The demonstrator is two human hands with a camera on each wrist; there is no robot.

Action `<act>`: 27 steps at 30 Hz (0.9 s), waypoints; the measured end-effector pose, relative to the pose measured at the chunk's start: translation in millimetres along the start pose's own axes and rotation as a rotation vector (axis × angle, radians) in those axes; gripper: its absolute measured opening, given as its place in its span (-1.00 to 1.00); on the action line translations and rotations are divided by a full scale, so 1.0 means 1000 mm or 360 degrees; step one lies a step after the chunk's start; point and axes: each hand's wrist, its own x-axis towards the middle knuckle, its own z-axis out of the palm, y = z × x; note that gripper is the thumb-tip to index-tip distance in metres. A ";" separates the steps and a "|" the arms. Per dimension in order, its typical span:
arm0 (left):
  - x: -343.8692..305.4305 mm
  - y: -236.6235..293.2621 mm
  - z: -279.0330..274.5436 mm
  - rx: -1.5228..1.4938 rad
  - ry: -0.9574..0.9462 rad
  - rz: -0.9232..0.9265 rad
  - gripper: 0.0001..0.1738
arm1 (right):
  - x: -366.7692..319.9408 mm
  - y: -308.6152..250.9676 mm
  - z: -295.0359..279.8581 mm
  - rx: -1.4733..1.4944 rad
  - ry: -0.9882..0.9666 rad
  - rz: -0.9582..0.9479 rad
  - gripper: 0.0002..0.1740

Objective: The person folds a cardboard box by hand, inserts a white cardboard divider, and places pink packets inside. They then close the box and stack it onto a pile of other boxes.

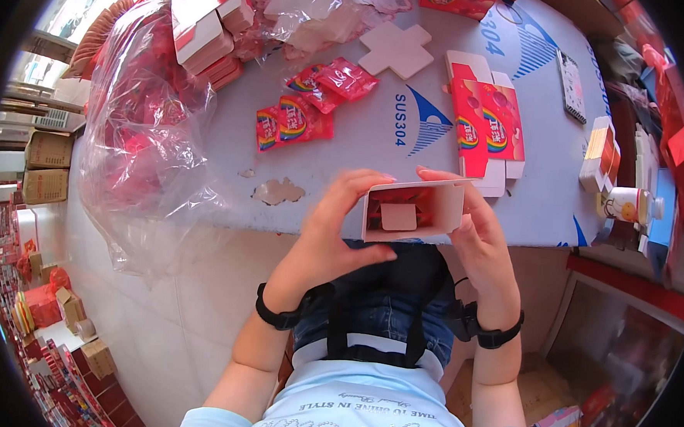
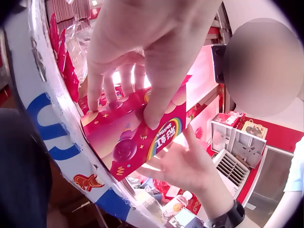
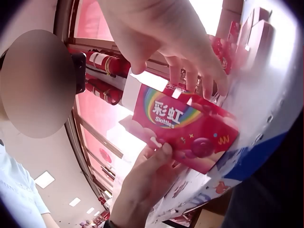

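A red Skittles box (image 1: 413, 209) (image 2: 137, 128) (image 3: 185, 128) stands between the two hands at the table's front edge, its open end facing up in the head view. Inside it a pale flap (image 1: 398, 216) and some red contents show. The left hand (image 1: 333, 232) (image 2: 147, 33) (image 3: 147, 180) grips the box, its thumb against the printed face in the left wrist view. At the box's other end is the right hand (image 1: 484, 236) (image 2: 185, 161) (image 3: 161, 33), fingers and thumb around that end, partly hidden by it.
Red candy packets (image 1: 304, 119) lie behind the box, with flattened cartons (image 1: 490, 121) to their right. A clear plastic bag (image 1: 144, 149) hangs over the left edge. Stacked cartons (image 1: 197, 32), a white cross-shaped piece (image 1: 395, 50), a phone-like object (image 1: 571, 86) and a cup (image 1: 625, 205) stand or lie around.
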 end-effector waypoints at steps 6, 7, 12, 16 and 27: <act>-0.004 0.009 0.008 -0.1319 -0.0164 -0.0169 -0.18 | 0.002 0.001 0.004 0.0071 0.0084 0.0059 -0.30; -0.002 0.013 0.010 -0.1359 -0.0150 -0.0191 -0.20 | 0.002 0.001 0.004 0.0072 0.0086 0.0065 -0.30; 0.006 0.019 0.012 -0.1337 -0.0134 -0.0224 -0.31 | 0.003 0.003 -0.001 0.0231 0.0009 0.0163 -0.53; 0.010 0.021 0.015 -0.1315 -0.0115 -0.0237 -0.54 | 0.005 -0.005 0.002 0.0259 -0.0005 0.0294 -0.62; 0.016 0.014 0.015 -0.1355 0.0108 -0.0141 -0.79 | 0.011 0.003 0.007 0.0508 0.0148 0.0160 -0.74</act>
